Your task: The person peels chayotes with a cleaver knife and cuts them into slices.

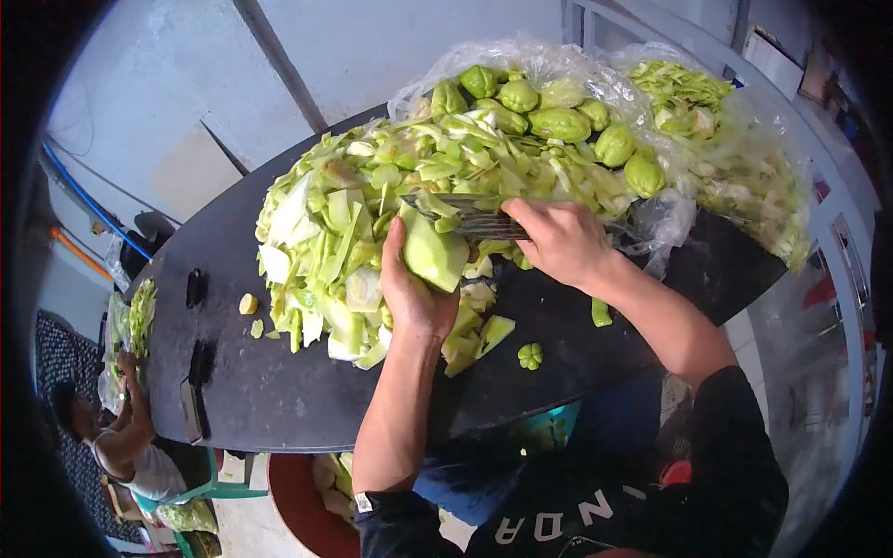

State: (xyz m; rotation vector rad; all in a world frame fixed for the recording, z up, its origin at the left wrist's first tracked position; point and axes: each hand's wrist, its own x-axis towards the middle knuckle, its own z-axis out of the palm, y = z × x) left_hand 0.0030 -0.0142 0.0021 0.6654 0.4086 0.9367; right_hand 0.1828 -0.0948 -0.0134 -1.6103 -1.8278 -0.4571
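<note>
My left hand (414, 296) is wrapped around a pale green peeled chayote (433, 257), held up over the table. In my right hand (566, 242) is a broad-bladed knife (488, 223), with its handle hidden by my fingers. The blade lies across the top of the chayote, and a thin green strip shows along its upper side. Just behind both hands rises a big heap of chayote slices and peelings (326, 219). Larger cut pieces (479, 335) lie beneath the held chayote.
Whole chayotes (558, 124) rest at the heap's back beside clear plastic (670, 219). A plastic bag of cut strips (744, 177) stands right. Dark objects (195, 381) lie on the black table (279, 400). Below is a red tub (298, 502). Another person (139, 456) works at left.
</note>
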